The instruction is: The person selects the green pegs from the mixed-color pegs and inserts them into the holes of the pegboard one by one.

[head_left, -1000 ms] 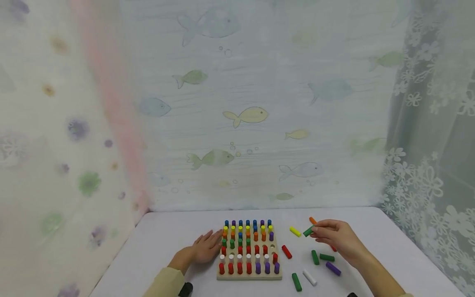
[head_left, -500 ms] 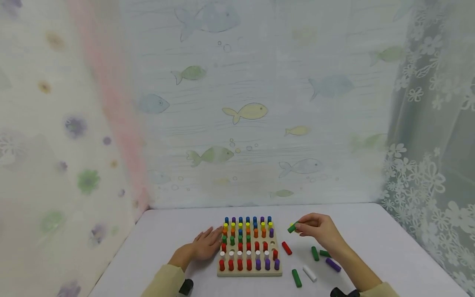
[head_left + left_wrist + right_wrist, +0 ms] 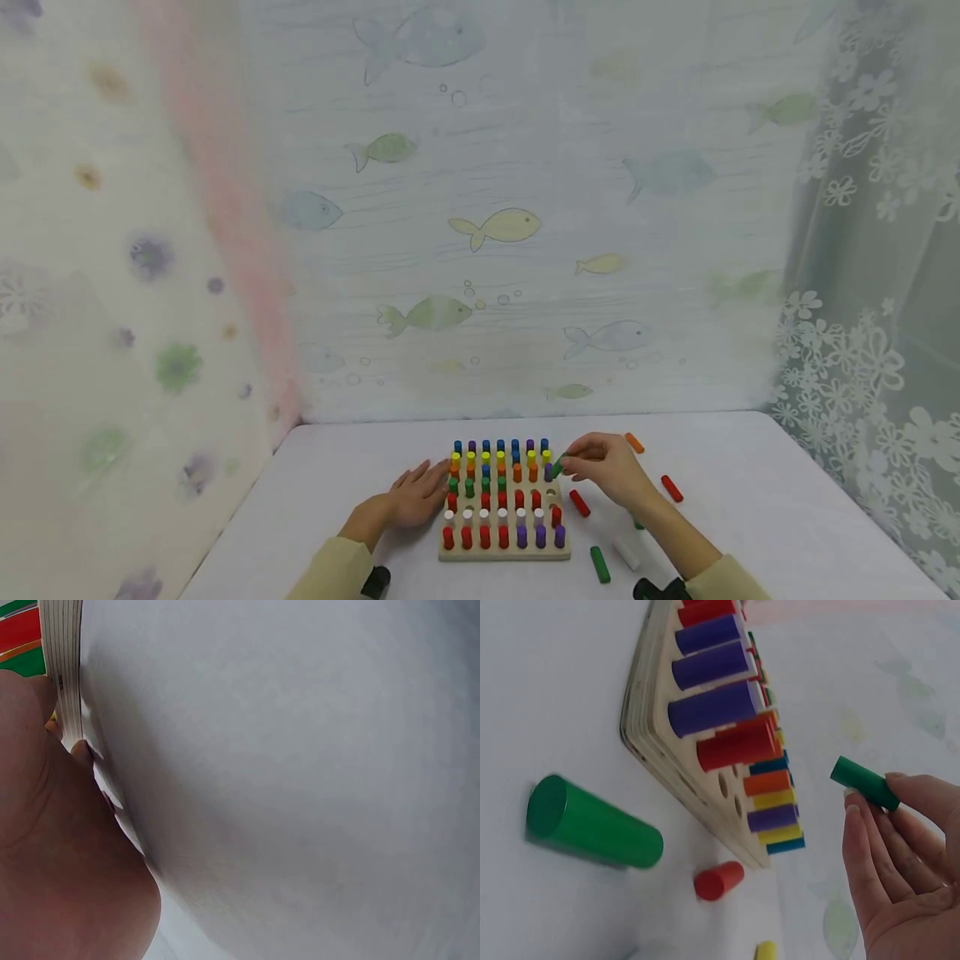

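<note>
A wooden pegboard (image 3: pixel 504 557) stands on the white table, with rows of coloured pegs upright in it. My right hand (image 3: pixel 611 472) pinches a green peg (image 3: pixel 558 466) between thumb and fingertips, at the board's right edge. In the right wrist view the same green peg (image 3: pixel 861 781) is tilted and apart from the board. Uncovered holes (image 3: pixel 722 784) show near the board's right side, by a red peg (image 3: pixel 736 746). My left hand (image 3: pixel 415 498) lies flat on the table, fingers against the board's left edge; the left wrist view shows it beside the layered wood (image 3: pixel 63 667).
Loose pegs lie right of the board: red (image 3: pixel 579 502), green (image 3: pixel 599 564), white (image 3: pixel 626 553), orange (image 3: pixel 634 442) and another red peg (image 3: pixel 672 488). A yellow peg (image 3: pixel 766 952) shows in the right wrist view. My right forearm hides part of the table.
My right hand has carried the green peg leftward from among the loose pegs to the board's right edge, turning it more upright. My left hand has stayed in place.
</note>
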A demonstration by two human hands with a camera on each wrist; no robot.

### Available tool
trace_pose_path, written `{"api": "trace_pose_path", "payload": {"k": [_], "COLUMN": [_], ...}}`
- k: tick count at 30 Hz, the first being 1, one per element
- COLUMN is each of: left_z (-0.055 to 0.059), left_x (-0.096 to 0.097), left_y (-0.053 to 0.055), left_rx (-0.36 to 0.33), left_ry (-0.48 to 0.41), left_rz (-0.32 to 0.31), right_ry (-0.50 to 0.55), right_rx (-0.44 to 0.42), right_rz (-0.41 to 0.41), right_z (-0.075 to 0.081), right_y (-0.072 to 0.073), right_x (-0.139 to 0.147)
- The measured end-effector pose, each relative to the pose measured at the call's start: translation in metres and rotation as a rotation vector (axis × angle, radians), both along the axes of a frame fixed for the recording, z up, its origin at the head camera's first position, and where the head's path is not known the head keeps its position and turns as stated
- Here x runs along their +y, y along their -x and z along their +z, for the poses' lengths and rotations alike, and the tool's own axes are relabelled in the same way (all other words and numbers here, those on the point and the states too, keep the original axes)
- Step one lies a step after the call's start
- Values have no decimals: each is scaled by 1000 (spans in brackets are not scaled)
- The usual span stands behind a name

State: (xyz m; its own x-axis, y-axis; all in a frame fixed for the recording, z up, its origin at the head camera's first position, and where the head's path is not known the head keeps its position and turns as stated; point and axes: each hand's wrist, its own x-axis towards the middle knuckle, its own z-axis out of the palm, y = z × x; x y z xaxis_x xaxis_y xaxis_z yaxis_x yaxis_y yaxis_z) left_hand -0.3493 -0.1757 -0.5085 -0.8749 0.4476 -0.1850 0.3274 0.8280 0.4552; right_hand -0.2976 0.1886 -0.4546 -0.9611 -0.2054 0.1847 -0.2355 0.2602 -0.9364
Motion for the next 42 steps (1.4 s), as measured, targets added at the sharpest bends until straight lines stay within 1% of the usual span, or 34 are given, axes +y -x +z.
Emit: {"api": "trace_pose_path", "payload": {"k": [4,6,8,10,11,13,15,19,21,24,27,29,31,33,38,39,40,42], "left_z": [1,-1,-2,3,3,9,10,4,1,-5,-12,-15,-14,-10,6,5,7,3], "left_x": [0,-1,-1,0,1,3,3,1,1,-1,-3,-3,-4,-3,2,2,3,2], "left_y": [-2,0,0,-2,-2,-6,-7,-5,-4,1,6,8,7,5,-7,-7,-8,-5], "left_rx": [-5,3,6,-1,-5,-13,-18,-14,-7,-15,-8,-9,-10,-14,-27,-20,-24,-17], "left_ry": [-4,1,8,6,9,9,15,21,9,14,4,-2,-10,-10,1,-2,1,-4], "left_rz": [-1,-5,-5,1,3,11,11,1,-1,0,6,9,12,12,17,17,20,23], "right_ry": [-3,-15,-31,-47,-54,-67,-80,-143,-178,-221,-248,-271,-292,-313,-353,-361,-367,-379], "right_rx": [-1,9,21,30,36,51,65,99,107,111,106,111,117,127,150,155,160,169], "right_rz": [8,4,1,-4,-5,-5,-2,-11,-18,-23,-18,-14,-9,-5,0,-1,-1,-2], "right_z": [-1,-2,-3,-5,-7,-9,-11,-14,-14,-14,-16,-18,-20,-22,-23,-23,-23,-23], "right_y": [2,3,4,6,6,8,9,12,12,13,13,14,14,15,14,14,14,14], "right_x": [-13,-18,-24,-29,-31,-35,-39,-47,-50,-54,-57,-59,-60,-61,-64,-65,-65,-65]}}
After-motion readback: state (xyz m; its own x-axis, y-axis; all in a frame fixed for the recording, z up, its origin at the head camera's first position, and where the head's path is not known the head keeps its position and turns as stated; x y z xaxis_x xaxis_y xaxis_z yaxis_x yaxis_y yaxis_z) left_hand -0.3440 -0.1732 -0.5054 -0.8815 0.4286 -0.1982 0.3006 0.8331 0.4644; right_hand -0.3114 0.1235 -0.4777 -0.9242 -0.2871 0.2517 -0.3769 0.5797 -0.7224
